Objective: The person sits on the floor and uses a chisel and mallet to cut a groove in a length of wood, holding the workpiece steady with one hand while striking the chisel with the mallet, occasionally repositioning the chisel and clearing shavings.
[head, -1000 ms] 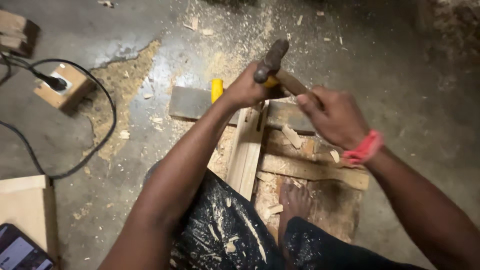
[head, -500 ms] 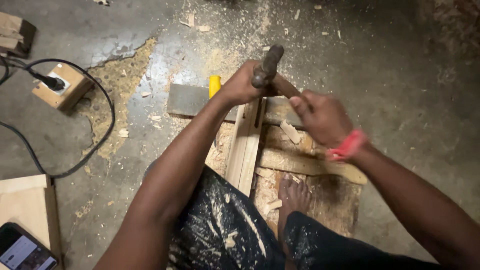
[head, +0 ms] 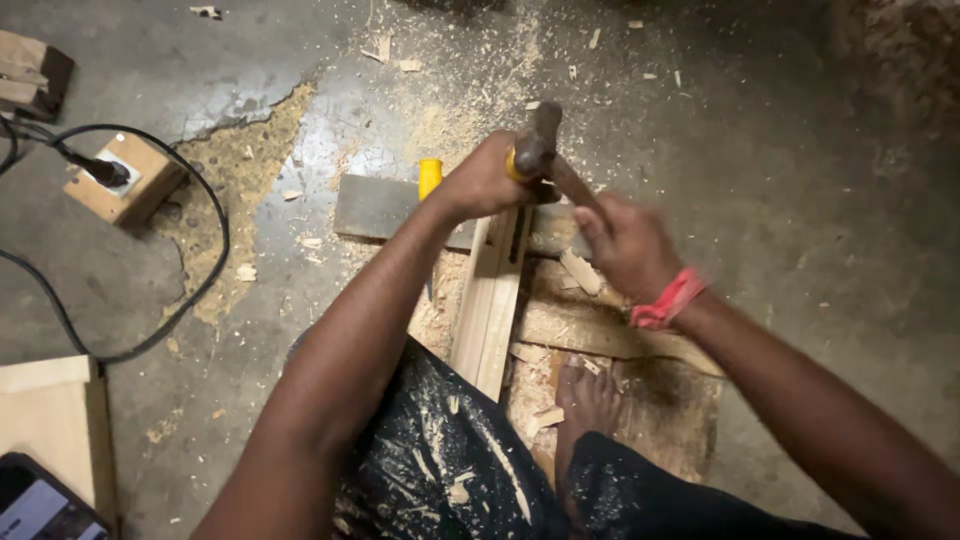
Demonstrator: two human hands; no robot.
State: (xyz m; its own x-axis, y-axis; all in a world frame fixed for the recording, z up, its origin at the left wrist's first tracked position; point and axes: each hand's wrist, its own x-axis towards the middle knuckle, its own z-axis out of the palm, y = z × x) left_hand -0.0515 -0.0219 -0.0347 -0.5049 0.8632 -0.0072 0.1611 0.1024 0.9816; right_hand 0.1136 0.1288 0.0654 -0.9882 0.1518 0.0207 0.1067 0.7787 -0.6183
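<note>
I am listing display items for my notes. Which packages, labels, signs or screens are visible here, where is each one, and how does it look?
Screen: one dark rectangular device with a lit pale screen, bottom left corner of the head view, lying by a light wooden board; partly cut off by the frame.
Packages, labels, signs: none can be seen.

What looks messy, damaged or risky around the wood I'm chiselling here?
Wood chips and sawdust are strewn across the concrete floor, whose surface is broken away near the wooden socket block. A bare foot rests among offcuts, close below the hammer and wooden strip.
</note>
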